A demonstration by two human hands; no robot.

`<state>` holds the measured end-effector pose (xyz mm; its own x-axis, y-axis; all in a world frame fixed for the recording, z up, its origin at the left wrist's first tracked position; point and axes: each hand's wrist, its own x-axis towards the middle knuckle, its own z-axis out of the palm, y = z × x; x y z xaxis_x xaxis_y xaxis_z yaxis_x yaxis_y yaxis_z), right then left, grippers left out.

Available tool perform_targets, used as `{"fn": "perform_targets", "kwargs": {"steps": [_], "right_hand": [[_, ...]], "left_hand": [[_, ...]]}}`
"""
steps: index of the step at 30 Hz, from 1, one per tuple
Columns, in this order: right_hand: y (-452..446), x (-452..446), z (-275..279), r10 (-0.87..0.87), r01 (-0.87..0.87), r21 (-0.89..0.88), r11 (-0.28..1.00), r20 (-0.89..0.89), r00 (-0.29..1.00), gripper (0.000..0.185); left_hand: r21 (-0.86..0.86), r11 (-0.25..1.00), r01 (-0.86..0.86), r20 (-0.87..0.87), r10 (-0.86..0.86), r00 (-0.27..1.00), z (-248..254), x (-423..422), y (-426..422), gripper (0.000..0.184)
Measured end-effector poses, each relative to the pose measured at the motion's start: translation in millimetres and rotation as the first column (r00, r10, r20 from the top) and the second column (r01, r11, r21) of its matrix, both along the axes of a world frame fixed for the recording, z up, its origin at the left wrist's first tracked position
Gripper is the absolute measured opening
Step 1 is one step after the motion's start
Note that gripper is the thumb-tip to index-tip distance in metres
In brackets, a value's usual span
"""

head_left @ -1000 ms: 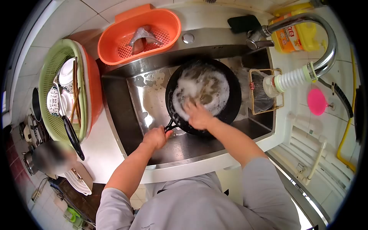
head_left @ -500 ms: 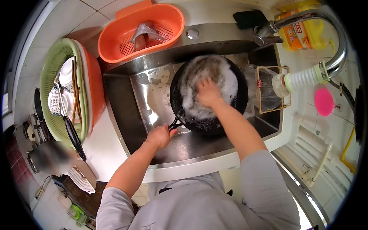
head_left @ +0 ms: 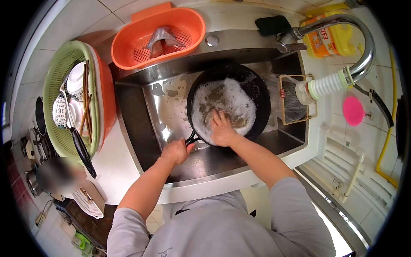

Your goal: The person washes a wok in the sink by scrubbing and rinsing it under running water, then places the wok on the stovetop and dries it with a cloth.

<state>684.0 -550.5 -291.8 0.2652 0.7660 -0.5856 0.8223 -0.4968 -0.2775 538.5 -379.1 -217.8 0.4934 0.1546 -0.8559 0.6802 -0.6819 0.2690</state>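
Note:
A black frying pan (head_left: 262, 96) sits in the steel sink (head_left: 135, 128), with murky water and white foam (head_left: 245, 100) inside it. My left hand (head_left: 174, 153) is wrapped round the pan's handle (head_left: 193, 138) at the lower left. Within the pan, at its near side, my right hand (head_left: 223, 129) lies palm down in the suds with fingers stretched out. Whether anything is under that palm is hidden.
An orange strainer basket (head_left: 124, 45) holding a grey cloth-like thing stands behind the sink. To the left, a green colander (head_left: 53, 137) carries bowls, chopsticks and a black-handled utensil. The faucet (head_left: 364, 55) arches over the right side, near a framed strainer bag (head_left: 293, 107) and a yellow detergent bottle (head_left: 340, 40).
My right hand has moved from the middle of the pan toward its near left edge. The foam has shifted, baring more black at the far and right sides. My left hand keeps its grip.

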Motion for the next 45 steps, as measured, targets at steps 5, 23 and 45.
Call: {"fn": "perform_targets", "kwargs": {"steps": [5, 23, 45], "right_hand": [[-1.0, 31.5, 41.0, 0.101, -0.181, -0.23, 0.956, -0.32, 0.942, 0.043], [63.4, 56.3, -45.6, -0.351, 0.322, 0.348, 0.88, 0.023, 0.936, 0.055], [-14.6, -15.1, 45.7, -0.112, 0.096, -0.059, 0.994, -0.463, 0.879, 0.055]], "left_hand": [[-0.009, 1.0, 0.01, -0.005, -0.01, 1.0, 5.9, 0.7, 1.2, 0.055], [-0.019, 1.0, -0.013, -0.016, 0.013, 1.0, 15.8, 3.3, 5.6, 0.056], [-0.035, 0.998, -0.058, -0.049, 0.056, 0.997, 41.1, -10.8, 1.8, 0.057]]}}
